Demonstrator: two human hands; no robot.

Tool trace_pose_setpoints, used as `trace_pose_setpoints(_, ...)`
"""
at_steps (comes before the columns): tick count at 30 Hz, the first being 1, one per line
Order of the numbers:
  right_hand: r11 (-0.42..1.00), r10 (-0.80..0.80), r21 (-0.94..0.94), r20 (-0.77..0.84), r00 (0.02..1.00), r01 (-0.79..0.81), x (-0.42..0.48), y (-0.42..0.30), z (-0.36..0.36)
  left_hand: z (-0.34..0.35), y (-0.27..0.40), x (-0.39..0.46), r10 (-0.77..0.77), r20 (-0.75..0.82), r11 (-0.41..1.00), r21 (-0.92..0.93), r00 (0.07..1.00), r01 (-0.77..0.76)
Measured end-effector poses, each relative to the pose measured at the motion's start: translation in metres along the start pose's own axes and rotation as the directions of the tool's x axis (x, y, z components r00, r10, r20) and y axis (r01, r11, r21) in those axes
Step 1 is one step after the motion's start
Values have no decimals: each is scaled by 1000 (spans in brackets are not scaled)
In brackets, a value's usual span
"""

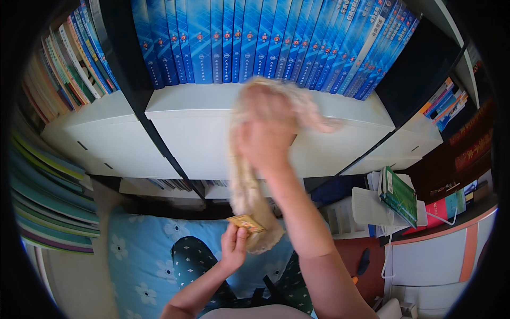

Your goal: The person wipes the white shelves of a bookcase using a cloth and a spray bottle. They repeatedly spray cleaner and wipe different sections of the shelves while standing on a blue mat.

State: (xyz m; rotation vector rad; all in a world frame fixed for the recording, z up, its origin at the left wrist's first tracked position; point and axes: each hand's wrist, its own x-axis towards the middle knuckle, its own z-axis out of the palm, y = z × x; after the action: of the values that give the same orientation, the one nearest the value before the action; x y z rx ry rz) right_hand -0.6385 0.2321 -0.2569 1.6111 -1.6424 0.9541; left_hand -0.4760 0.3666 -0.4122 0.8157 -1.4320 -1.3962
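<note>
My right hand [265,139], blurred, holds a cream cloth [243,171] against the front edge of the white bookcase shelf [191,97], below a row of blue books [247,44]. One part of the cloth trails to the right over the shelf edge, and a long part hangs down towards my lap. Lower down, my left hand [235,243] pinches a small flat golden packet [247,224] between thumb and fingers. The packet lies in front of the hanging end of the cloth; whether the two touch, I cannot tell.
White cabinet doors [191,139] stand below the shelf. More books [75,60] fill the left compartment. A blue flowered bed cover [135,255] is under my legs. At the right, a green book [398,197] rests on a white stand, near a red surface [346,255].
</note>
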Motion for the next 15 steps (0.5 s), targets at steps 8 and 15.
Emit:
trace_pose_setpoints(8,949,-192,262,35,981,177,40,-118,60,-38,-2,17,2,-301,985,-163,954,-54)
trace_pose_setpoints(15,990,-77,121,57,995,69,-6,23,-8,-1,-13,-12,-209,-6,973,-96,978,208)
